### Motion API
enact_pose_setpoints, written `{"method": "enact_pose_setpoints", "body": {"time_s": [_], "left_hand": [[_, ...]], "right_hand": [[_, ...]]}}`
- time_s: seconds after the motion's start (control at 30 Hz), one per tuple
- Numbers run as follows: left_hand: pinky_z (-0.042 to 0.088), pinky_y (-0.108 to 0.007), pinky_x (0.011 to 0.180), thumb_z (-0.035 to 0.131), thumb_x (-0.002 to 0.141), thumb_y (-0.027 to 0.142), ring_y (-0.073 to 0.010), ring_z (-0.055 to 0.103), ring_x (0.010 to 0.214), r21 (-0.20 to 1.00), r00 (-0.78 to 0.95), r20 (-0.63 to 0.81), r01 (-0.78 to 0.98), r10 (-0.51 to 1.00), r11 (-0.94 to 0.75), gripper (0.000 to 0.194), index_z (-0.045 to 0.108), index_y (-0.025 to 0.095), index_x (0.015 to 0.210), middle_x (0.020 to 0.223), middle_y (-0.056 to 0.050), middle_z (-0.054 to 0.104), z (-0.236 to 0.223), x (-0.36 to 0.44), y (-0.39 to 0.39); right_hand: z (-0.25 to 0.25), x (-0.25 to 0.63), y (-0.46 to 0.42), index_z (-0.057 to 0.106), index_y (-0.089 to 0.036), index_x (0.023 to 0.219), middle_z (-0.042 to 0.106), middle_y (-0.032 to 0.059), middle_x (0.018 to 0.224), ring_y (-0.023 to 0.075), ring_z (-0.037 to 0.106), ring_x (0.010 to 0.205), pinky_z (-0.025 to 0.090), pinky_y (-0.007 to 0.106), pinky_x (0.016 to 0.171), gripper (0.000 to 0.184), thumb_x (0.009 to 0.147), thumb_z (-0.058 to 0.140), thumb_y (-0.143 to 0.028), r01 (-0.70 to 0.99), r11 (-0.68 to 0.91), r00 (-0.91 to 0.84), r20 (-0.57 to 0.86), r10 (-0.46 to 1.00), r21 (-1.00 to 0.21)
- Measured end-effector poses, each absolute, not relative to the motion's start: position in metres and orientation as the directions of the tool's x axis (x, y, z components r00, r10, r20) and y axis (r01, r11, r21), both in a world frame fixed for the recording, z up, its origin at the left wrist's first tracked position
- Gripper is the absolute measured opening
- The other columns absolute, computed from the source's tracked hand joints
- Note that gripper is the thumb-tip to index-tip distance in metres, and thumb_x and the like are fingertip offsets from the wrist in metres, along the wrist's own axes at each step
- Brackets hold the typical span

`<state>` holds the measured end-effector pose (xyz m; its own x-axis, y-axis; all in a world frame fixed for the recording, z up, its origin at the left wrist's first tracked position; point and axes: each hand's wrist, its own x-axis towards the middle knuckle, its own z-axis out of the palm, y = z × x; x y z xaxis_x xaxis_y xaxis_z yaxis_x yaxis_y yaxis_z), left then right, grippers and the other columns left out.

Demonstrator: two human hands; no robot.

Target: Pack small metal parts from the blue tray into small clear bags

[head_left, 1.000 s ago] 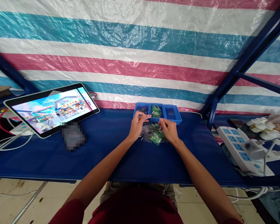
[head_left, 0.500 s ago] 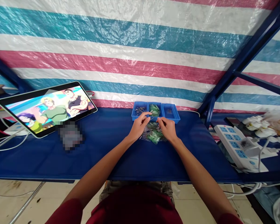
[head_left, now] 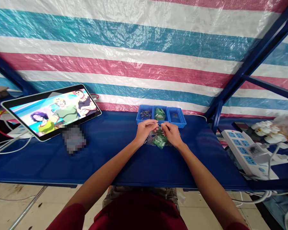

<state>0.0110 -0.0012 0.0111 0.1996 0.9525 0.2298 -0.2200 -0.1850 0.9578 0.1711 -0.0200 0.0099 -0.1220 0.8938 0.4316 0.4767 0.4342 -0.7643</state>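
My left hand (head_left: 146, 130) is closed, its thumb and forefinger pinched on something small at their tips. Close beside it, my right hand (head_left: 172, 132) is also pinched, and the fingertips of both hands nearly meet around a tiny item too small to name. Below them on the table lie clear and green plastic packets (head_left: 159, 140) with small thin metal pieces. Just beyond stands a blue three-part tray (head_left: 181, 123). Its left compartment holds thin metal pieces (head_left: 146, 114), the middle one green packets (head_left: 159, 113), the right one a few small dark bits (head_left: 174, 115).
A tablet (head_left: 60, 111) showing a cartoon leans at the left on the blue table (head_left: 105, 147), with cables by it and a blurred-out object (head_left: 74, 139) in front. At the right lies a white power strip (head_left: 244, 151) with plugs. A striped sheet (head_left: 139, 64) hangs behind.
My two hands have come closer together, fingertips now nearly touching. My left forefinger has closed down to the thumb. The camera view has shifted slightly.
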Motion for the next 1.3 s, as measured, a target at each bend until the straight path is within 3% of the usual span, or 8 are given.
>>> {"method": "enact_pose_setpoints", "body": {"time_s": [0.13,0.3,0.53,0.7,0.9,1.03,1.17,1.3], "left_hand": [[0.050,-0.029,0.066,0.079,0.064,0.038,-0.0149,0.063,0.067,0.946,0.238,0.129,-0.321,0.963,-0.047,0.035,0.070,0.013,0.087,0.075,-0.005,0.069,0.006,0.013,0.002],[0.050,-0.027,0.068,0.069,0.076,0.042,-0.0152,0.065,0.074,0.937,0.187,0.227,-0.310,0.956,-0.161,0.028,0.063,0.016,0.084,0.080,-0.004,0.069,0.010,0.010,0.004],[0.042,-0.024,0.051,0.064,0.080,0.046,-0.0102,0.049,0.046,0.916,0.292,0.325,0.138,0.899,-0.376,0.030,0.068,0.016,0.087,0.054,0.003,0.055,0.016,-0.004,0.005],[0.033,-0.019,0.043,0.066,0.080,0.044,-0.0066,0.040,0.038,0.958,0.346,0.236,0.075,0.908,-0.277,0.042,0.059,0.018,0.111,0.048,0.008,0.049,0.020,-0.004,0.003],[0.027,-0.017,0.039,0.067,0.080,0.043,-0.0041,0.033,0.034,0.978,0.374,0.196,-0.005,0.906,-0.209,0.039,0.059,0.017,0.108,0.042,0.009,0.045,0.023,-0.003,0.000],[0.032,-0.018,0.040,0.068,0.079,0.043,-0.0056,0.042,0.036,0.979,0.354,0.202,-0.075,0.913,-0.187,0.039,0.063,0.014,0.104,0.046,0.006,0.053,0.020,-0.001,0.002],[0.045,-0.022,0.049,0.076,0.070,0.039,-0.0147,0.063,0.058,0.969,0.292,0.224,-0.174,0.930,-0.178,0.035,0.069,0.012,0.091,0.069,-0.005,0.069,0.013,0.003,0.006],[0.051,-0.027,0.054,0.071,0.076,0.041,-0.0180,0.066,0.062,0.946,0.220,0.325,-0.087,0.920,-0.313,0.029,0.072,0.012,0.082,0.070,-0.007,0.071,0.011,0.005,-0.001]], "right_hand": [[0.007,0.170,-0.019,0.052,-0.021,0.067,0.046,-0.0040,0.049,0.0115,0.044,0.046,0.036,0.025,0.051,0.044,0.094,0.039,-0.054,0.419,0.412,-0.139,0.392,0.910,-0.809],[0.006,0.169,-0.019,0.053,-0.019,0.061,0.049,-0.0016,0.052,0.0116,0.046,0.048,0.035,0.025,0.050,0.053,0.094,0.036,-0.056,0.457,0.386,-0.096,0.387,0.917,-0.801],[0.010,0.173,-0.018,0.064,-0.018,0.073,0.052,-0.0018,0.056,0.0123,0.048,0.052,0.037,0.025,0.055,0.043,0.093,0.043,-0.049,0.488,0.379,0.047,0.457,0.888,-0.786],[0.010,0.174,-0.018,0.068,-0.017,0.086,0.061,0.0009,0.067,0.0119,0.046,0.053,0.037,0.025,0.054,0.033,0.086,0.055,-0.047,0.408,0.408,0.000,0.447,0.895,-0.817],[0.009,0.170,-0.020,0.068,-0.018,0.084,0.061,0.0013,0.069,0.0115,0.045,0.054,0.035,0.026,0.053,0.027,0.085,0.059,-0.044,0.365,0.458,-0.177,0.422,0.889,-0.810],[0.008,0.171,-0.020,0.062,-0.019,0.076,0.051,-0.0023,0.058,0.0111,0.041,0.051,0.032,0.025,0.052,0.030,0.088,0.054,-0.045,0.350,0.429,-0.194,0.383,0.903,-0.833],[0.009,0.171,-0.021,0.052,-0.020,0.069,0.045,-0.0040,0.054,0.0109,0.042,0.048,0.033,0.025,0.051,0.037,0.091,0.047,-0.048,0.297,0.378,-0.166,0.342,0.925,-0.877],[0.010,0.170,-0.021,0.043,-0.020,0.059,0.043,-0.0034,0.052,0.0109,0.042,0.049,0.032,0.026,0.053,0.047,0.094,0.039,-0.050,0.391,0.374,-0.125,0.354,0.927,-0.841]]}}
